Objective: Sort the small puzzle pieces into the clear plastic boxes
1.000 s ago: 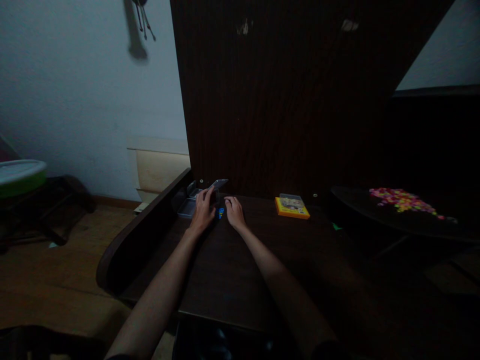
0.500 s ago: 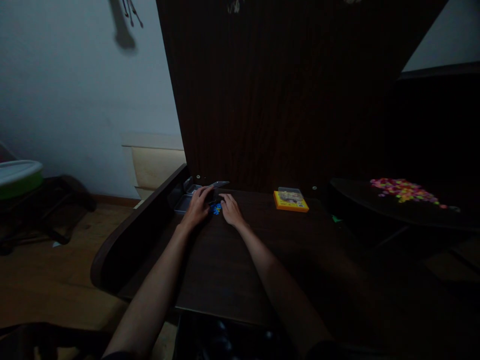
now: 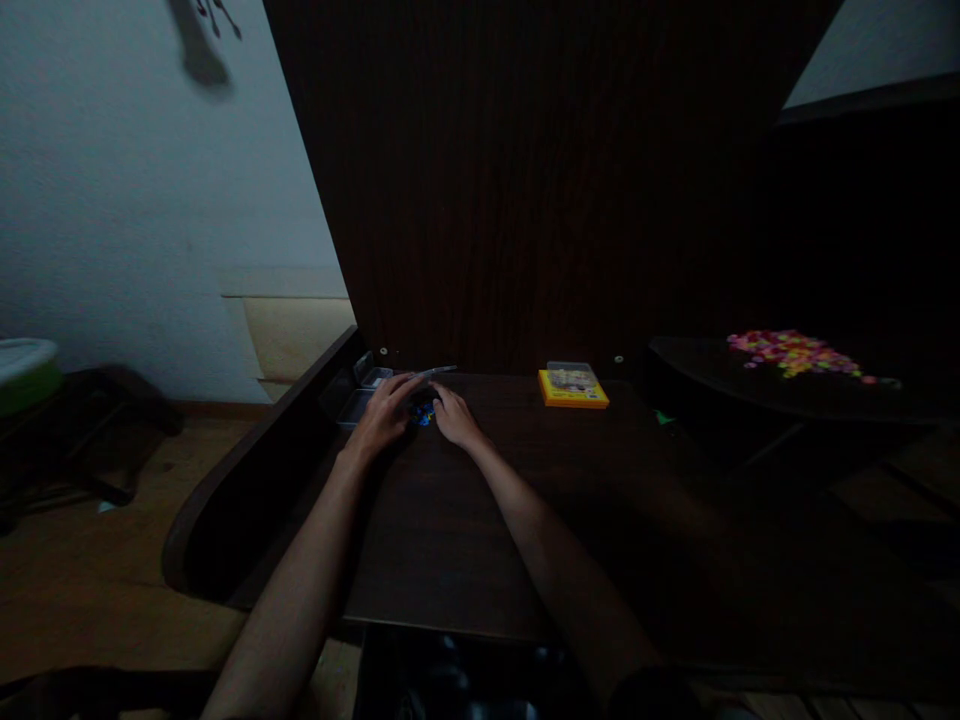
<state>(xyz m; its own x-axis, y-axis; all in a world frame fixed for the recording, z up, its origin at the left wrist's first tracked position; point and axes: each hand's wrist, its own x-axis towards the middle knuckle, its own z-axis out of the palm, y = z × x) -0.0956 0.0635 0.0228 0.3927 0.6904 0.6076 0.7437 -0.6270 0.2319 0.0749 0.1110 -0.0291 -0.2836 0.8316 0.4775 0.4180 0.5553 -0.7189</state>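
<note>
Forearms (image 3: 300,570), both bare, stretch forward over the near edge of the dark desk (image 3: 450,560), converging toward its far left part. The left hand (image 3: 382,415) lies palm down with its back to the camera, fingers pointing ahead; the right hand (image 3: 455,418) angles inward from the other side, fingers bent toward it. Between them, on the desk, sit the small blue pieces (image 3: 422,413), partly masked by the left hand. Whether either hand grips any of them cannot be told in this dim light. The step in hand seems to be gathering or sorting these pieces; the next move would call for a light fingertip touch and steady wrists, since such bits could scatter. Beside the left hand is a shallow clear tray (image 3: 354,408), and just beyond its fingertips a clear lid-like sheet (image 3: 442,369) shows nearly edge-on. Farther right, a clear case (image 3: 571,376) rests on a yellow box (image 3: 574,398). Behind everything rises a dark wooden panel (image 3: 525,200).
</note>
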